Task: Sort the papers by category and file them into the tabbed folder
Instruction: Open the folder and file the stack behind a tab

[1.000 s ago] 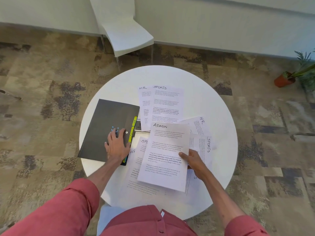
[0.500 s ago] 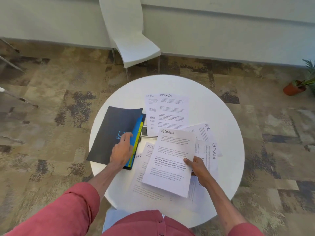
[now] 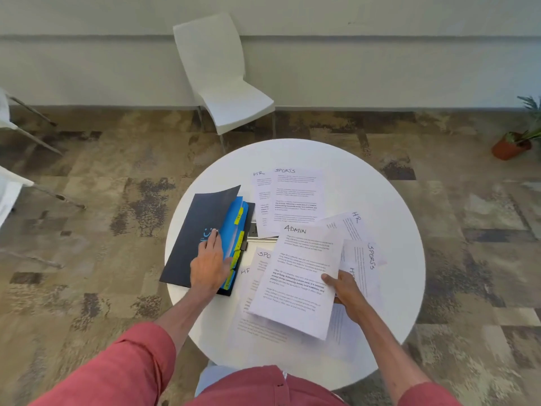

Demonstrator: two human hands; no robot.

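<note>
A dark tabbed folder (image 3: pixel 193 238) lies on the left of the round white table (image 3: pixel 380 206). My left hand (image 3: pixel 209 263) grips the right edge of its front cover and holds it lifted, so blue dividers (image 3: pixel 231 227) with yellow tabs show underneath. My right hand (image 3: pixel 345 291) holds a sheet headed ADMIN (image 3: pixel 301 276) by its right edge, just above the other papers. Sheets headed HR and SPORTS (image 3: pixel 295 197) lie at the back of the table. More HR and SPORTS sheets (image 3: pixel 363 253) lie spread under and around the ADMIN sheet.
A white chair (image 3: pixel 228 80) stands beyond the table by the wall. Parts of other white chairs (image 3: pixel 11 183) show at the far left. A potted plant (image 3: pixel 512 145) stands on the patterned carpet at the right.
My left hand has lifted the folder's front cover, exposing the blue dividers and yellow tabs. My right hand still holds the ADMIN sheet. The view has tilted up toward the wall.
</note>
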